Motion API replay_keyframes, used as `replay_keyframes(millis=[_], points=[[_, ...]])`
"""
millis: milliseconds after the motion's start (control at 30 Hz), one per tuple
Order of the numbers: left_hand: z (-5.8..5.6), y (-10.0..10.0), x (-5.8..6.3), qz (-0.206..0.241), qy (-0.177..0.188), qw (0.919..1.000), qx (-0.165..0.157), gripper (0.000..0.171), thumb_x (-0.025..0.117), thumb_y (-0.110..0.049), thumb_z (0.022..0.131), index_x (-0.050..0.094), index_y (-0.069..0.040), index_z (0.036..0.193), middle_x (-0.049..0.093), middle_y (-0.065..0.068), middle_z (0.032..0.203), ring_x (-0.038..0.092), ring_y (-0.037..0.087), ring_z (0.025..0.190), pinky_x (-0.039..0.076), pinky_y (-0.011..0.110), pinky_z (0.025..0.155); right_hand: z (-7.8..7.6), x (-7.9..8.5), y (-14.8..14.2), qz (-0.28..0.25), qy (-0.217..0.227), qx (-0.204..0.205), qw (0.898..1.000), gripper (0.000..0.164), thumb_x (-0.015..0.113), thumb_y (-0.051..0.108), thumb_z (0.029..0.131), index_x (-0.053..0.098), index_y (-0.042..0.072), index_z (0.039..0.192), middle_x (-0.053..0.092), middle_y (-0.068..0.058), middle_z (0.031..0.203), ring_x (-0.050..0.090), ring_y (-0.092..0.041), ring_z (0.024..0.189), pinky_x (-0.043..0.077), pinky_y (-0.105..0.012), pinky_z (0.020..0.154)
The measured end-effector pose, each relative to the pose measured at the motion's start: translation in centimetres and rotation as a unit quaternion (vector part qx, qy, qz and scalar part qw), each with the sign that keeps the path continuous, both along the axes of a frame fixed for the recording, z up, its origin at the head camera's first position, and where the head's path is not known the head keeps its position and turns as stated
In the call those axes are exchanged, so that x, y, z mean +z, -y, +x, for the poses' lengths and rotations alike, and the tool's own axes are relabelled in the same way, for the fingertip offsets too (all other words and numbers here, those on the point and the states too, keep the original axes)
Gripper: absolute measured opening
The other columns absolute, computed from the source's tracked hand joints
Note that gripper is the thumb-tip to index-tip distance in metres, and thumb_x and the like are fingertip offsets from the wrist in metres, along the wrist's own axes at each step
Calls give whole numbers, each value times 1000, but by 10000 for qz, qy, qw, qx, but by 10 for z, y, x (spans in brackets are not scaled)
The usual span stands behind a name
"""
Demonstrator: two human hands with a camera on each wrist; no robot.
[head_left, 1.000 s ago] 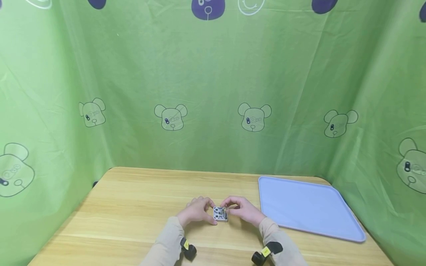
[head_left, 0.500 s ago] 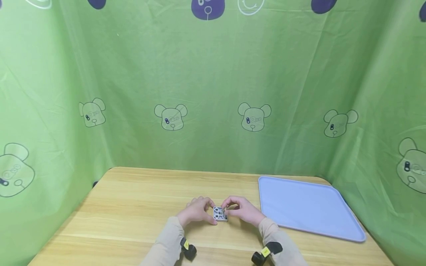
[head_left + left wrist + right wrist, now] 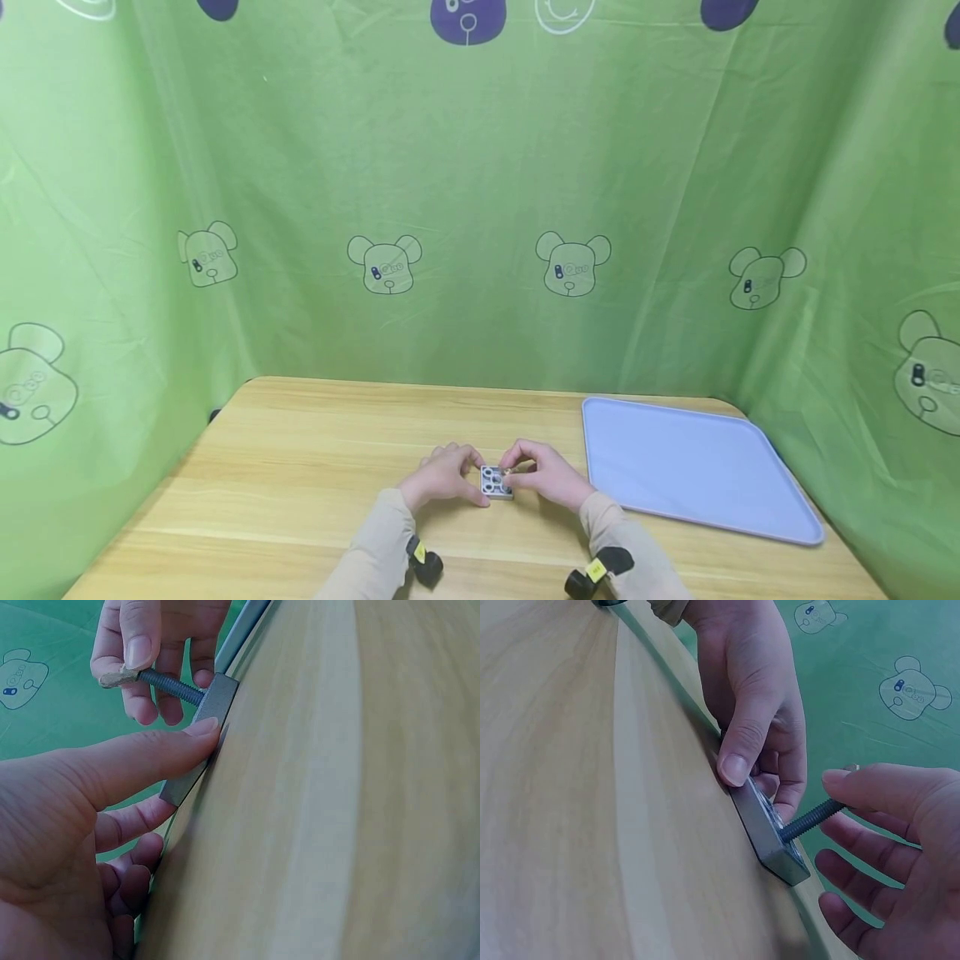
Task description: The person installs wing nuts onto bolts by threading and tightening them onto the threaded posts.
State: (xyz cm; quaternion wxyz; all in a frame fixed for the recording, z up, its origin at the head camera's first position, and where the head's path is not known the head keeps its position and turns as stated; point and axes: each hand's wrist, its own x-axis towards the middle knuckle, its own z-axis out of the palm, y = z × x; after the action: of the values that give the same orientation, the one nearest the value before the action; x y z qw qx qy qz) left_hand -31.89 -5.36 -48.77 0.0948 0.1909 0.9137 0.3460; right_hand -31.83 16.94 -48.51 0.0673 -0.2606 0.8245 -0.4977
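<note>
A small square grey metal block (image 3: 489, 493) with several round holes lies on the table, its holed face up. My left hand (image 3: 442, 477) grips the block by two opposite edges, thumb on the near side and a finger on the far side. A threaded bolt (image 3: 172, 685) stands out of the block near its right end. The thumb and fingers of my right hand (image 3: 543, 475) pinch the bolt's head, which they partly cover. In the right wrist view, the bolt's bare thread shows between the block and the fingertips. How deep the bolt sits is hidden.
A light blue tray (image 3: 690, 467) lies at the right of the wooden table (image 3: 315, 442), beyond my right hand. Green curtains (image 3: 480, 333) with bear drawings stand behind the table and at both sides. A small black camera is strapped to each wrist.
The right hand's fingers have turned slightly at the bolt's head and now cover more of it in the head view. The left hand and the block have stayed in place.
</note>
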Motion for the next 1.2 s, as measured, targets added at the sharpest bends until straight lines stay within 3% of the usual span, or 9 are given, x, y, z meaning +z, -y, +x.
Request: replay_keyframes(millis=[367,600,833,1067,1200], points=[[1,0,1,37,-12,10000,6,52,88,-33,62,62,-18,104,51,1,90,40,19,85,30,34,76,2,0,4,138,-112,-55,9998,18,72,13,84,59,4,93,64,-13,104,57,-17,99,48,-40,86],[1,0,1,-5,-29,10000,-9,53,88,-34,62,62,-18,106,51,1,90,40,19,84,30,35,76,2,1,0,-93,-29,85,9999,25,64,16,91,58,6,113,63,-15,117,57,-30,110,45,-44,93],[0,-1,-1,18,-28,10000,-5,52,88,-34,61,62,-19,104,51,1,89,40,19,84,29,34,76,1,3,-6,-327,531,206,9978,30,49,10,95,64,3,120,62,-18,127,57,-21,115,47,-40,97],[0,-1,0,70,-2,10000,2,51,88,-32,61,62,-18,104,51,2,90,40,19,85,30,35,76,0,5,-7,-261,544,397,9974,32,50,9,93,65,5,120,64,-16,125,58,-10,111,45,-38,97],[0,-1,0,86,-1,10000,17,51,88,-31,61,62,-18,104,51,1,90,40,19,85,31,35,77,0,5,-8,-234,513,424,9975,30,52,12,93,64,4,120,64,-17,124,59,-11,110,45,-34,96]])
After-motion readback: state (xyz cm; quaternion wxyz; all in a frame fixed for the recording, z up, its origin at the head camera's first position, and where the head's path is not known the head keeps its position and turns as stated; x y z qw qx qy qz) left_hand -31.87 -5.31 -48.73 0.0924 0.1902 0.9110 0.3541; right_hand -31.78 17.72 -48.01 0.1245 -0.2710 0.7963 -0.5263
